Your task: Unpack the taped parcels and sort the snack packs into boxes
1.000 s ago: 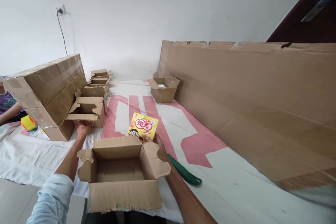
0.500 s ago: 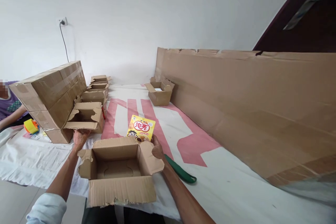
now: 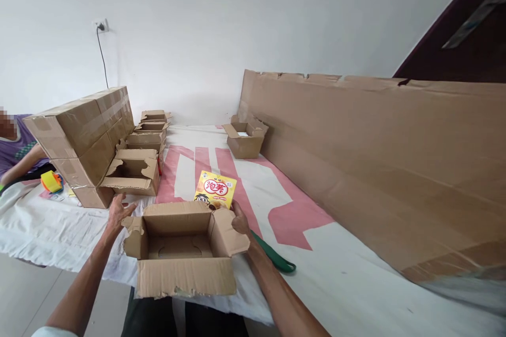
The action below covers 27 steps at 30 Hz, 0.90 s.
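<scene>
An open, empty cardboard box with its flaps spread stands at the table's near edge. Just behind it lies a yellow snack box with red lettering and a cartoon face. My right hand rests by the open box's right flap, its fingers curled against the yellow snack box's near corner. My left hand hovers left of the open box with fingers spread, holding nothing, just in front of a small open carton.
Two stacked taped cartons and a row of small open cartons stand at left. Another open carton sits at the back. A long cardboard sheet leans along the right. A green strap, a yellow tape dispenser, a seated person.
My left hand has drawn back from the small carton's flap toward the open box and spread its fingers. The view has shifted slightly.
</scene>
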Each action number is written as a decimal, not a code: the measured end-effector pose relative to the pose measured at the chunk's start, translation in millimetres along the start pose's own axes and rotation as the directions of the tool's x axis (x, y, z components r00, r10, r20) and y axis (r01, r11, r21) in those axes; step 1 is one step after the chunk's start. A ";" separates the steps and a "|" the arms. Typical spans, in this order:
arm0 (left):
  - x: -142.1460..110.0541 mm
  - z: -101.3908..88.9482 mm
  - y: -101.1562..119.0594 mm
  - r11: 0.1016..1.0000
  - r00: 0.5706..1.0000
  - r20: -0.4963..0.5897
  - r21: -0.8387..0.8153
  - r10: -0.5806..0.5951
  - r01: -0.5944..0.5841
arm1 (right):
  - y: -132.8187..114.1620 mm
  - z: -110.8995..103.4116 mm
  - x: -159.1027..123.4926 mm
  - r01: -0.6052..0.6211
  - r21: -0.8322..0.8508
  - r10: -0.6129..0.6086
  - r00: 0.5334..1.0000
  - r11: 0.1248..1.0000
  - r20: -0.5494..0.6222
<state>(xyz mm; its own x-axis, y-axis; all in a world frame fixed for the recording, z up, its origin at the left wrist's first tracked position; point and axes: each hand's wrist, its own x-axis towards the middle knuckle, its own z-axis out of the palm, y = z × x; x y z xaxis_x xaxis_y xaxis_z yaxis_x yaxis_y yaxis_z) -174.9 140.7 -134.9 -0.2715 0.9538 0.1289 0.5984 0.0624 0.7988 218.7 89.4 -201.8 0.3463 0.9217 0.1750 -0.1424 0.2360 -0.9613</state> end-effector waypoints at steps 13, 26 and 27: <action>-29.2 -46.8 59.5 0.937 0.957 0.175 -0.307 0.229 -0.169 | -124.9 12.9 39.2 0.227 -0.105 -0.182 0.928 0.968 0.326; -55.7 -84.5 92.3 0.909 0.910 0.008 -0.042 0.415 -0.414 | -147.3 153.9 22.6 0.885 -0.171 -0.317 0.327 0.433 0.890; -57.2 -90.6 83.2 0.921 0.923 0.002 -0.060 0.386 -0.385 | -148.6 150.8 22.1 0.877 -0.154 -0.321 0.323 0.456 0.890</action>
<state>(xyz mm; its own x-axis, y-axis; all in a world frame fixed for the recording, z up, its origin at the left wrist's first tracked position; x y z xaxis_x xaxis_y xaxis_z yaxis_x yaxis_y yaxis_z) -177.9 64.7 -22.6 -0.0183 0.9047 0.4257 0.6106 -0.3270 0.7212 107.7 121.1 -23.0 -0.6674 0.4963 0.5551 0.3816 0.8681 -0.3174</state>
